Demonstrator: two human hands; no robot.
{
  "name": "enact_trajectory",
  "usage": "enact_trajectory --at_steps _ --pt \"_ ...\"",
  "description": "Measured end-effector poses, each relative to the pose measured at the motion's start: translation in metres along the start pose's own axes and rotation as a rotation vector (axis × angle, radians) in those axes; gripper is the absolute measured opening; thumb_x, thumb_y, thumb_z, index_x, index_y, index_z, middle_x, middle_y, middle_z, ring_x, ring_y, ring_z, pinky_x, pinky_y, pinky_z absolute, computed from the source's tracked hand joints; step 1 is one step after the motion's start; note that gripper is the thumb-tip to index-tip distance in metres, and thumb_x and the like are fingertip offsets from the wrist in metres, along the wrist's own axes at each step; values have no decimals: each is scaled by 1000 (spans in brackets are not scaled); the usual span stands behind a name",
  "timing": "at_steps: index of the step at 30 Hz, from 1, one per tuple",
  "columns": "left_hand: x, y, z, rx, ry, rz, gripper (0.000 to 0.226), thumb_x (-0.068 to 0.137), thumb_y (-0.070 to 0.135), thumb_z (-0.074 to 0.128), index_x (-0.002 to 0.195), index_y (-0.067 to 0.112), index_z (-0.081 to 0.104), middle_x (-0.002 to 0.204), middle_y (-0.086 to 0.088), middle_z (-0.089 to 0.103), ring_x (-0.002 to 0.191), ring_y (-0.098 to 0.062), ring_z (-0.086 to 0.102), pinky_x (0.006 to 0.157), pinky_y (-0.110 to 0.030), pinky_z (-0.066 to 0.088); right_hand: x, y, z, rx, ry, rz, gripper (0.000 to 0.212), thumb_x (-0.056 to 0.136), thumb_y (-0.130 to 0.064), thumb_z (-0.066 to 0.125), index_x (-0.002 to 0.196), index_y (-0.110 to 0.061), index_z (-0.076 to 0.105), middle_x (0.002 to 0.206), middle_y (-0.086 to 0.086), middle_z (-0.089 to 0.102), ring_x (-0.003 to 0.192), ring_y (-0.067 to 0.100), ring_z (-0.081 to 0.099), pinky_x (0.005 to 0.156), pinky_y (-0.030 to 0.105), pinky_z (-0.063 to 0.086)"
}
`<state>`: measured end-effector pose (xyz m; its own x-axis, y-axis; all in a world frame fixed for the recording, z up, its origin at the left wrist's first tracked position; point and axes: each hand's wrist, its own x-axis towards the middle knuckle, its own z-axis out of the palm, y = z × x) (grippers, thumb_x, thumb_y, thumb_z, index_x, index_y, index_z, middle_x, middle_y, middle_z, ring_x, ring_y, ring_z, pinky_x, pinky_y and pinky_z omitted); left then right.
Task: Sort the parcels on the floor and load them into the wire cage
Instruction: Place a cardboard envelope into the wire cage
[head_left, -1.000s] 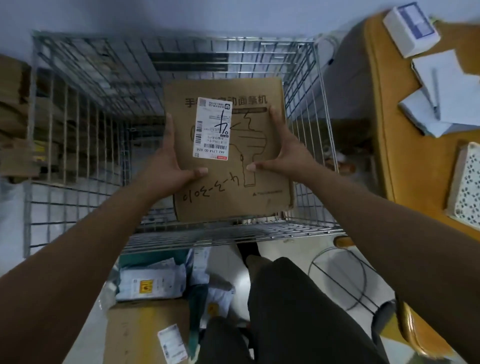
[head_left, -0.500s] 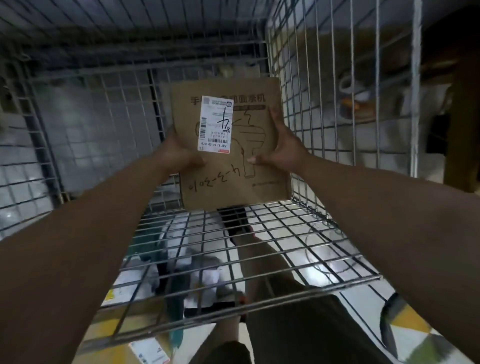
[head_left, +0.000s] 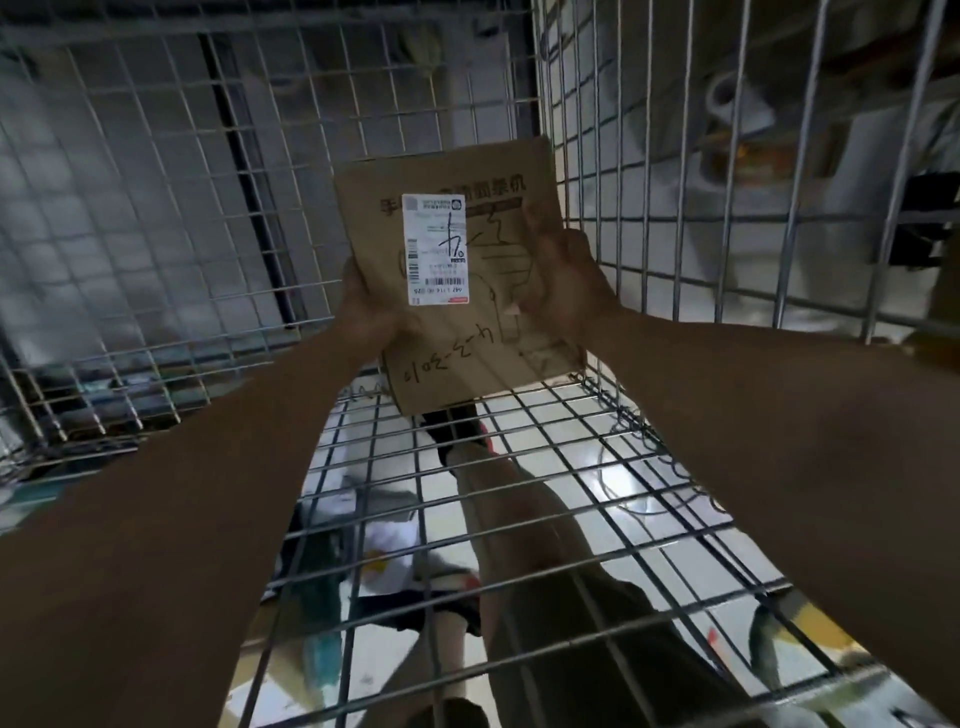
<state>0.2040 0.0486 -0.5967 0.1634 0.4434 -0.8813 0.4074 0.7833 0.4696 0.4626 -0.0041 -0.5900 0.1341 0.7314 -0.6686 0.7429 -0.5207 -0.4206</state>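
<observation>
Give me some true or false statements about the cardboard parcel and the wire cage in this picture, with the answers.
1. Both the left hand and the right hand grip the flat brown cardboard parcel. True.
2. Its white shipping label faces the camera. True.
3. The parcel lies flat on the grey wire cage's floor. False: the hands hold it up, tilted.
4. It is held beside the cage's left wall. False: beside the right wall.

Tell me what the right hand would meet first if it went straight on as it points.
Probably the wire cage, its back wall near the right corner, though depth is unclear.
</observation>
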Motion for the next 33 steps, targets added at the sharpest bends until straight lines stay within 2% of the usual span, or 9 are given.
enact_trajectory --at_steps 4,7,9,11,14,18,21,29,33 --pt "-4 9 2 44 -41 25 116 81 16 88 163 23 6 142 1 50 119 -17 55 98 -38 52 2 -4 -5 -166 -81 41 103 92 -30 73 163 -36 0 150 27 28 126 40 48 96 32 45" --pt "-10 16 3 176 1 145 70 100 15 68 158 9 28 126 3 59 98 -5 61 84 -16 50 -6 -17 -5 -364 -133 114 88 98 -21 63 165 -17 7 154 30 26 129 43 48 99 40 49" --pt "-23 24 -4 228 35 135 61 103 11 62 157 9 33 132 -2 61 109 -15 63 90 -19 50 -13 -38 -9 -375 -143 152 87 97 -18 61 165 -22 7 159 28 23 132 43 46 101 47 51" --pt "-42 37 -16 197 28 128 74 98 5 67 160 17 29 140 2 54 126 -20 55 94 -22 53 -21 -67 -18 -301 -125 67 88 95 -23 64 165 -26 11 154 26 35 125 39 54 94 42 54" --pt "-79 64 -49 149 98 167 77 91 5 75 156 26 40 128 6 56 111 -13 59 65 -3 47 -30 -121 -35 -214 -105 -159 86 94 -26 68 164 -23 18 138 15 59 116 31 61 84 27 49" --pt "-133 90 -106 184 158 209 73 88 16 79 152 35 48 131 4 63 106 -11 62 71 -12 50 -43 -203 -46 -187 -221 -354 77 94 -25 70 160 -16 31 129 6 65 113 23 64 76 10 42" --pt "-178 94 -144 150 189 222 62 87 14 79 142 35 59 127 -2 68 103 -14 66 78 -20 54 -63 -262 -48 -233 -231 -448 82 94 -33 69 162 -27 24 135 7 63 116 20 61 86 23 48" --pt "-334 83 -208 -57 186 258 56 92 38 76 145 35 57 123 4 70 109 -18 69 83 -42 64 -155 -391 -46 -254 -185 -760 64 92 -35 70 152 -28 46 135 -5 62 96 6 62 78 16 44" --pt "-397 67 -220 -77 363 412 44 91 43 75 133 33 65 123 12 70 105 -9 70 83 -37 63 -214 -435 -39 -257 -207 -914 59 93 -39 70 146 -30 48 132 -8 62 85 14 69 83 42 57"
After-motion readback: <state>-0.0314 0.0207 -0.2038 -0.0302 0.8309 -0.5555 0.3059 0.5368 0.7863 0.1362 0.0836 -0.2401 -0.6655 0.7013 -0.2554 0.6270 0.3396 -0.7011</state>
